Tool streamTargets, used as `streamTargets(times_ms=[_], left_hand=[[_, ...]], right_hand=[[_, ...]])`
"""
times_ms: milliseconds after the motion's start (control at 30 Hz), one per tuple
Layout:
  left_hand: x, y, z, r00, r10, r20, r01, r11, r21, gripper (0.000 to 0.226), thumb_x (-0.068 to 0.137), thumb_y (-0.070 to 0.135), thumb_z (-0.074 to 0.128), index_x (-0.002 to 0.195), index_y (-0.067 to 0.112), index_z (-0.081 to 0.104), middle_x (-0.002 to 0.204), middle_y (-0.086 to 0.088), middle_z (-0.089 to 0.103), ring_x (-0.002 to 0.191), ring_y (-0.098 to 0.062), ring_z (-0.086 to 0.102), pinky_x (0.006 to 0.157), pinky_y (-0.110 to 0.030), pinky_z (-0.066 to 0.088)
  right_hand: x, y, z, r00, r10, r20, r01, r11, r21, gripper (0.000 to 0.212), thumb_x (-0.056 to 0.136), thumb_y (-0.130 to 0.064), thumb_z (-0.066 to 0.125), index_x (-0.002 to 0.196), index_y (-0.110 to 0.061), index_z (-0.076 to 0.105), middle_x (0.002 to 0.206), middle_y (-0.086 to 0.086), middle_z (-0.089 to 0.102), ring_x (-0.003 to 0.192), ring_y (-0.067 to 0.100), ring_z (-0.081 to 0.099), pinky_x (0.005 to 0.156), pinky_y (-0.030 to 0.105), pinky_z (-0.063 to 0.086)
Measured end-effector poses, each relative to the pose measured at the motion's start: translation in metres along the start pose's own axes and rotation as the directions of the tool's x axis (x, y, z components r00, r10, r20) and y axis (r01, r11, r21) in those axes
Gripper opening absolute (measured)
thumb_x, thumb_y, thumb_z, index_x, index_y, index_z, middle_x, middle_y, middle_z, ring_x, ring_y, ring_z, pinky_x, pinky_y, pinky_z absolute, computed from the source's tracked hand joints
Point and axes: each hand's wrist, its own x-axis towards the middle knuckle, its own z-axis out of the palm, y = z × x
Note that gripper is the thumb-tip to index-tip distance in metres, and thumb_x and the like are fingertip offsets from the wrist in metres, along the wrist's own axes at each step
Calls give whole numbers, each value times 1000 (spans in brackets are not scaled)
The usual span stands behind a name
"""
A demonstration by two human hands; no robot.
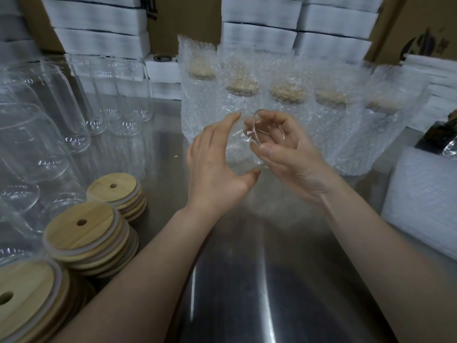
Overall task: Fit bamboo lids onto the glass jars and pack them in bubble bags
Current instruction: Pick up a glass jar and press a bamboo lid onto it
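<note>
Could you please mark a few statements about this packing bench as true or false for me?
1. The right hand grips a clear glass jar near its rim. True.
2. That jar already wears a lid. False: its mouth is open and nothing is fitted.
3. Five bubble bags holding lidded jars stand in a row behind the hands. True.
4. The bamboo lids are stacked on the right. False: the stacks sit at the front left, next to the empty jars.
5. The left hand holds a lid. False: its fingers are straight beside the jar and hold no lid.
</note>
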Motion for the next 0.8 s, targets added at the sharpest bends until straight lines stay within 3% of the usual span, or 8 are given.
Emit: streamTargets(times_ms=[100, 200, 267, 367, 500, 633, 733, 800], left_hand=[[2, 4, -1, 997, -78, 9, 78, 994, -72, 90, 61, 35, 81, 141, 25, 43, 127, 9, 53, 120, -15, 52, 104, -45, 42], [3, 7, -3, 987, -157, 30, 160, 959, -236, 91, 64, 35, 82, 143, 22, 39, 129, 6, 54, 121, -12, 54, 103, -40, 46], [4, 8, -5, 973, -228, 34, 224, 904, -364, 92, 66, 32, 82, 144, 22, 35, 128, 5, 53, 119, -10, 55, 100, -31, 48], [7, 11, -8, 919, -393, 35, 344, 754, -560, 80, 69, 32, 79, 137, 24, 38, 120, 1, 58, 108, -14, 63, 85, -26, 53], [15, 13, -11, 796, -587, 145, 475, 458, -751, 68, 68, 46, 73, 126, 22, 46, 109, -8, 68, 87, -19, 73, 64, -30, 55], [21, 13, -16, 658, -688, 306, 531, 136, -836, 60, 78, 60, 65, 123, 22, 55, 106, -10, 72, 85, -27, 75, 59, -38, 58], [21, 12, -21, 601, -689, 405, 529, -37, -848, 66, 85, 65, 55, 127, 14, 50, 107, -13, 71, 86, -32, 74, 58, -38, 58], [20, 13, -21, 579, -680, 450, 552, -79, -830, 72, 86, 68, 51, 130, 12, 46, 107, -12, 69, 86, -31, 75, 58, -37, 58]], right_hand=[[0, -2, -1, 999, 21, 50, -23, 999, 43, 57, 76, 4, 58, 129, -13, 47, 130, 8, 55, 134, 24, 48, 111, 32, 40], [1, -3, -2, 997, 48, 57, -53, 995, 85, 56, 83, -6, 55, 137, -15, 47, 139, 7, 55, 137, 22, 47, 115, 32, 36], [2, -2, -3, 999, 48, 22, -50, 990, 131, 49, 87, -14, 53, 135, -15, 51, 136, 6, 60, 133, 21, 52, 112, 32, 40], [2, 0, -3, 997, 30, -75, -20, 990, 142, 37, 88, -20, 53, 124, -12, 60, 124, 9, 67, 125, 24, 59, 108, 38, 45], [-2, 7, 2, 990, -13, -137, 6, 999, -54, 30, 86, -18, 56, 113, -14, 66, 116, 8, 70, 118, 28, 63, 108, 48, 45], [-7, 9, 18, 989, -136, -57, 114, 949, -294, 32, 81, -15, 63, 112, -21, 62, 123, 7, 64, 121, 28, 60, 101, 39, 50], [-13, 12, 26, 977, -210, 41, 199, 821, -536, 52, 74, -20, 75, 120, -34, 55, 127, -2, 58, 116, 17, 58, 97, 37, 49], [-15, 15, 27, 960, -265, 95, 252, 661, -707, 68, 70, -30, 81, 129, -35, 48, 132, -4, 55, 114, 11, 55, 95, 30, 46]])
